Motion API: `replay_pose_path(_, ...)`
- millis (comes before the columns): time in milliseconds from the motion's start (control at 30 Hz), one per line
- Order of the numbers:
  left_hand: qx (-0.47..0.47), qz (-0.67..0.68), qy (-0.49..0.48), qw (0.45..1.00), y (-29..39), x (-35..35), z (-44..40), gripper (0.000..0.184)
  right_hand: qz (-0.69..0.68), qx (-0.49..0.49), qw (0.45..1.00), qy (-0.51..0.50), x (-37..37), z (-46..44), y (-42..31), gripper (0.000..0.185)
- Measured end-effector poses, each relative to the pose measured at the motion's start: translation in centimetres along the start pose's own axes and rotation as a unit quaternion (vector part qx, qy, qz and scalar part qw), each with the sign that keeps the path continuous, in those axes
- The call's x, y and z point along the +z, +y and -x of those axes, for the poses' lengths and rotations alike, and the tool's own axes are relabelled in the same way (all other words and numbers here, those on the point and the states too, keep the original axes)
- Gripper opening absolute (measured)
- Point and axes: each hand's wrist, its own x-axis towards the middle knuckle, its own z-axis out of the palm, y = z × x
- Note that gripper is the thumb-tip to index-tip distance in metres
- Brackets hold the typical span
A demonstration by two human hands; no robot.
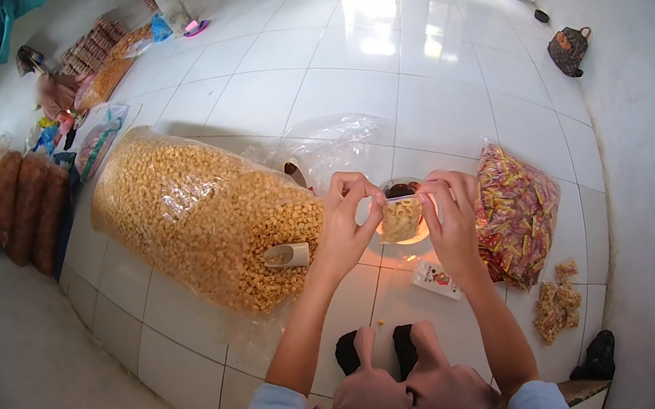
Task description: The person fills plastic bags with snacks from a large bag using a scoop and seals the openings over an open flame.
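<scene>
Between both hands, a small clear plastic packet [401,221] of pale yellow snack pieces is stretched by its top edge. My left hand [347,220] pinches one upper corner, and my right hand [449,204] pinches the other. Right behind the packet is a round container with a dark reddish top [402,189], mostly hidden; an orange glow shows around it. Left of my left hand lies a large open clear bag [181,198] full of small yellow snack pieces. A white scoop [293,254] rests on the pieces at its mouth.
A bag of red and yellow sachets [517,213] lies right, with several filled packets [557,309] nearer me. White printed packaging [435,280] sits on the tiles. Tall brown-filled bags [28,205] lean at the left wall. Another person [56,95] sits far left beside stacked goods.
</scene>
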Motion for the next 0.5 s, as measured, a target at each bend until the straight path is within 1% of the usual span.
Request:
replay_pose_path(33, 0.0, 0.0, 0.001, 1.0, -0.5, 0.3, 0.3, 0.013, -0.026, 0.001, 0.999, -0.023, 0.4, 0.2, 0.5, 0.013)
replay_pose_path(67, -0.064, 0.07, -0.008, 0.995, -0.9, 0.7, 0.5, 0.015, -0.051, 0.002, 0.998, -0.045, 0.6, 0.3, 0.8, 0.014)
replay_pose_path(100, -0.126, 0.139, -0.016, 0.982, -0.8, 0.9, 0.4, 0.016, -0.05, 0.001, 0.998, -0.045, 0.6, 0.2, 1.0, 0.014)
replay_pose_path(233, -0.101, 0.138, 0.018, 0.985, 0.3, 1.4, -0.1, 0.018, -0.055, 0.001, 0.996, -0.065, 0.6, 0.0, 1.1, 0.013)
replay_pose_path(300, -0.003, 0.013, 0.04, 0.999, 0.3, 1.4, -0.6, 0.019, -0.06, 0.001, 0.995, -0.074, 0.6, 0.1, 1.1, 0.013)
replay_pose_path(333, -0.004, 0.013, 0.04, 0.999, 0.0, 1.3, -0.8, 0.019, -0.054, -0.003, 0.996, -0.076, 0.6, 0.1, 1.1, 0.013)
replay_pose_path(400, -0.004, 0.026, -0.019, 0.999, -0.6, 1.2, -0.9, 0.016, -0.047, -0.007, 0.996, -0.079, 0.6, 0.2, 1.2, 0.014)
replay_pose_path(433, -0.004, 0.025, -0.02, 0.999, -0.6, 1.2, -0.8, 0.016, -0.047, -0.007, 0.996, -0.079, 0.6, 0.2, 1.2, 0.014)
replay_pose_path(500, -0.091, 0.081, -0.035, 0.992, -0.4, 1.2, -0.6, 0.012, -0.046, -0.007, 0.996, -0.08, 0.5, 0.3, 1.3, 0.014)
